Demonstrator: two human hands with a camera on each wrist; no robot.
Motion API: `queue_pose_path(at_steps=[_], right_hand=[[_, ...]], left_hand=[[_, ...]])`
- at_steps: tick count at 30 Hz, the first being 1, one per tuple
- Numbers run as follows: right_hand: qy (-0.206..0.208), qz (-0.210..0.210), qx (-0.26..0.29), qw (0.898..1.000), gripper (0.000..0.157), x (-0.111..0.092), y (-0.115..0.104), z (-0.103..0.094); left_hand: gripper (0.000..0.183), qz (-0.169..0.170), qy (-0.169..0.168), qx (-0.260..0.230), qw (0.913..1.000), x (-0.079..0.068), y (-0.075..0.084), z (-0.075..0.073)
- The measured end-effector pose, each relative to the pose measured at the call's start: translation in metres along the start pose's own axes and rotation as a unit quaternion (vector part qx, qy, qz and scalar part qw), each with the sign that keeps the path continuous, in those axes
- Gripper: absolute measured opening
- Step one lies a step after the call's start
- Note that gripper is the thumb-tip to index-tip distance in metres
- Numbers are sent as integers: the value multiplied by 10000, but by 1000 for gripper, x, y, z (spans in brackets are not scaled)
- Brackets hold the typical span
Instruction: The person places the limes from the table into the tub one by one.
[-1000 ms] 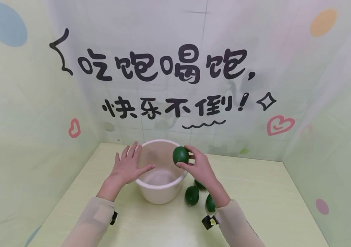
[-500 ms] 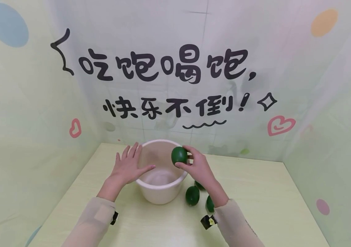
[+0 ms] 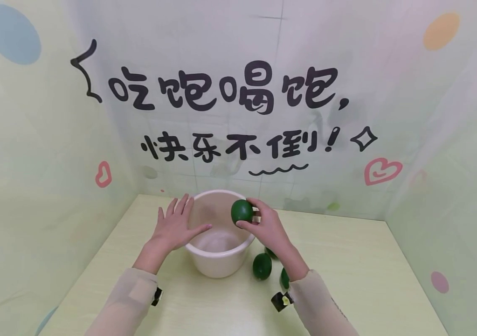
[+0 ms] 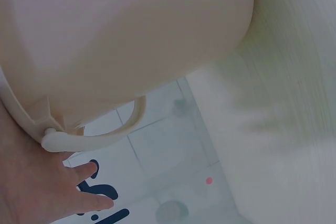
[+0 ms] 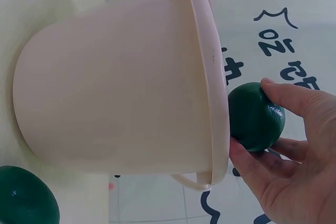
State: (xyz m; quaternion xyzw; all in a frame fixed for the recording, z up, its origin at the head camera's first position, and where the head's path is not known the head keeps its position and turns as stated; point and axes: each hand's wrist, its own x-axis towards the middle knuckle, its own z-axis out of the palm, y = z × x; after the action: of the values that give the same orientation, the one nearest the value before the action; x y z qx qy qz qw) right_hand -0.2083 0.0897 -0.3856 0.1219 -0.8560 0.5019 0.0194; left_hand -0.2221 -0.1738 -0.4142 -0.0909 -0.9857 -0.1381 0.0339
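Note:
A pale pink plastic bucket (image 3: pixel 217 266) stands upright on the table, its inside partly visible. My left hand (image 3: pixel 173 228) rests on the bucket's left rim with fingers spread and the thumb reaching over the opening. In the left wrist view that hand (image 4: pixel 39 182) lies by the rim, near the white handle (image 4: pixel 100 139). Between thumb and fingers, my right hand (image 3: pixel 269 226) grips a glossy dark green oval fruit (image 3: pixel 242 212) at the right rim. Seen from the right wrist, the fruit (image 5: pixel 257 116) is level with the bucket's mouth, just above its rim.
Several more green oval fruits lie right of the bucket: one in full sight (image 3: pixel 262 266), others partly covered by my right forearm. The pale wooden table (image 3: pixel 347 261) meets a printed cloth backdrop (image 3: pixel 221 116) close behind the bucket, with side walls left and right.
My right hand has shifted slightly left with the green fruit, a little further over the bucket's opening. My left hand keeps its place on the rim.

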Motion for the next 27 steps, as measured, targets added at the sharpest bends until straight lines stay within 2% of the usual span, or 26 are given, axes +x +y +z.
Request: queue_pose_path(at_steps=[13,27], right_hand=[[-33,43,-29,10000,69,-1,0,1],[-142,81,87,9998,69,1,-1,3]], left_hand=[[104,60,95,132,9998,0,2,-3],[96,90,17,332,9994,-1,-13,-10]])
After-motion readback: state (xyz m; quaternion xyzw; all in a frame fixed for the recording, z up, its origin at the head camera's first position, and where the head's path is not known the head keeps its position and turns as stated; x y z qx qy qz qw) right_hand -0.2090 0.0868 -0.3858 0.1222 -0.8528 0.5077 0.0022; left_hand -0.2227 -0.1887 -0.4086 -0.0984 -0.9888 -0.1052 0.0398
